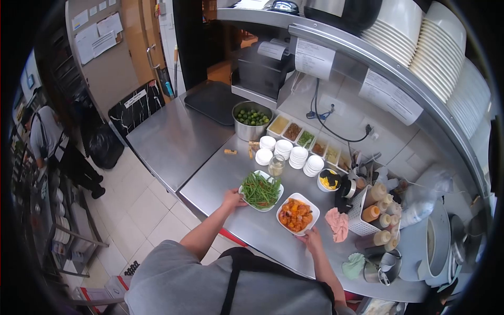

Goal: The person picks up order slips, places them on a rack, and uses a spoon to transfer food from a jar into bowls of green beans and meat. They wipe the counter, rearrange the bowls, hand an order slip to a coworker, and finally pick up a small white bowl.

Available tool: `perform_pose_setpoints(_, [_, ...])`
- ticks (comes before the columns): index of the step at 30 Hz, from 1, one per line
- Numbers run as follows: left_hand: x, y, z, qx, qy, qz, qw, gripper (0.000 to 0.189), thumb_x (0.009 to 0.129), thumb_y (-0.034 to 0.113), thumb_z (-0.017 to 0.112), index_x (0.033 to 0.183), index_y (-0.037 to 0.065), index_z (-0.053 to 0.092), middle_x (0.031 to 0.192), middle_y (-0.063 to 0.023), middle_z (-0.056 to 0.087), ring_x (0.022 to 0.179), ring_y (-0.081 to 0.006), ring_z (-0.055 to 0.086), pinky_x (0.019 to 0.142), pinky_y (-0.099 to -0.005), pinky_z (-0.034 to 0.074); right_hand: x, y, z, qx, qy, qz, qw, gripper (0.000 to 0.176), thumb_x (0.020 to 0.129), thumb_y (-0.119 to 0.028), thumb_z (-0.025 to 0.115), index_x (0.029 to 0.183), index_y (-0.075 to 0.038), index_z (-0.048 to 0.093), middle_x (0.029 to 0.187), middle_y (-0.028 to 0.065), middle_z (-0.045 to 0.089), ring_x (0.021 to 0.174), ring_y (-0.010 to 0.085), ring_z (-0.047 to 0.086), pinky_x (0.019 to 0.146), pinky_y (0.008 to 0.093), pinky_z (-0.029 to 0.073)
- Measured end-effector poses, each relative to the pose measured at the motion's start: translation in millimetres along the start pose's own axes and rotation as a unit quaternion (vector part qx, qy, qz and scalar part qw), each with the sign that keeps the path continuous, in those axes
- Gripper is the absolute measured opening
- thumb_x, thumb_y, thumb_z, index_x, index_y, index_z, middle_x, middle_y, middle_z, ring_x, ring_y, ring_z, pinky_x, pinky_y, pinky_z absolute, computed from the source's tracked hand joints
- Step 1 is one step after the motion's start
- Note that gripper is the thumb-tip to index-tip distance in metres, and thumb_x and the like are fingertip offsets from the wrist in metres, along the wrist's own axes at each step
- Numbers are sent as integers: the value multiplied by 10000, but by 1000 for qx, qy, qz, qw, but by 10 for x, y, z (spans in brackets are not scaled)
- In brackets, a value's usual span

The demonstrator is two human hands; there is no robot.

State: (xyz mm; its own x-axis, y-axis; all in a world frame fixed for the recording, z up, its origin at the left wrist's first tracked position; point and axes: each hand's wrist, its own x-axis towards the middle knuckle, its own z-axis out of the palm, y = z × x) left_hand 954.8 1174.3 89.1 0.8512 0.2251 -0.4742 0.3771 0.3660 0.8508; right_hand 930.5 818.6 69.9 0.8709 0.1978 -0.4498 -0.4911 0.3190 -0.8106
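My left hand (234, 199) grips the left edge of a white square bowl heaped with green beans or similar cut green stalks (261, 191). To its right stands a second white square bowl (282, 224) of orange-sauced chunks (296, 214). My right hand (313, 240) holds that bowl at its near right corner, fingers partly hidden by the rim. Both bowls are side by side at the front edge of the steel counter (220, 181). Just behind the greens is a small clear glass jar (276, 166).
Stacks of small white dishes (283, 148), a pot of limes (252, 127) and topping containers (305, 138) line the back. At right are a pink cloth (337, 224), a basket of sauce bottles (364, 210) and a metal container (386, 268). Another person (58, 142) stands far left.
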Motion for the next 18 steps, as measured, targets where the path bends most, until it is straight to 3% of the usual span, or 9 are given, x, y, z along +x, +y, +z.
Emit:
perform_pose_setpoints(4, [165,275,-323,116,-137,-76,981,369,728,-13,485,1097,-29,491,965,-154,587,851,-280,600,723,-354,516,206,-192,131,-10,-31,37,999,389,764,22,408,1145,25,329,1052,195,507,873,308,589,719,403,528])
perform_pose_setpoints(5, [342,395,-457,437,-148,32,886,395,717,49,521,1109,0,498,1021,-167,563,875,-316,582,743,-384,498,216,-244,138,-22,-53,57,997,349,785,-2,424,1127,20,359,1053,190,510,880,296,586,712,402,528])
perform_pose_setpoints(6, [556,570,-580,704,-141,138,682,426,706,111,558,1121,29,505,1076,-180,540,900,-352,564,762,-414,480,229,-309,130,-24,-55,56,997,349,785,-2,424,1127,20,359,1053,190,510,880,296,586,712,402,528])
perform_pose_setpoints(7, [504,824,-656,542,-2,234,807,394,705,160,546,1077,29,542,1024,-173,569,887,-349,567,771,-396,463,217,-385,113,-93,-45,85,991,343,801,-53,459,1130,13,387,1048,168,515,866,270,585,701,383,527])
perform_pose_setpoints(8, [218,1459,-412,534,28,185,825,346,712,145,534,1034,22,565,936,-175,599,877,-315,577,760,-372,464,185,-450,97,-163,-34,115,979,343,817,-104,494,1133,5,415,1044,146,520,853,244,583,690,364,527])
perform_pose_setpoints(10, [95,2155,-128,322,106,457,822,269,716,149,591,941,1,586,838,-141,620,808,-297,593,726,-387,460,91,-546,117,-240,6,84,967,382,816,-155,525,1155,-11,426,1023,120,528,831,218,578,668,343,522])
perform_pose_setpoints(14, [131,3481,542,250,198,680,660,399,758,255,602,1095,55,529,1060,-163,547,1039,-307,472,915,-368,346,-31,-755,120,-380,56,-7,923,490,799,-219,583,1235,-72,414,973,66,546,797,158,558,624,285,492])
perform_pose_setpoints(16, [256,3904,876,291,285,722,560,474,715,303,629,1097,45,515,1124,-183,488,1088,-339,404,885,-414,358,-82,-808,204,-390,72,-52,916,483,794,-206,587,1231,-81,423,982,69,551,800,150,554,627,276,480])
perform_pose_setpoints(18, [257,4194,1154,333,279,656,618,568,681,341,661,1153,77,490,1075,-202,524,1074,-364,417,918,-394,343,-117,-861,294,-398,91,-99,908,477,790,-192,591,1228,-90,433,991,73,556,803,141,550,630,267,467])
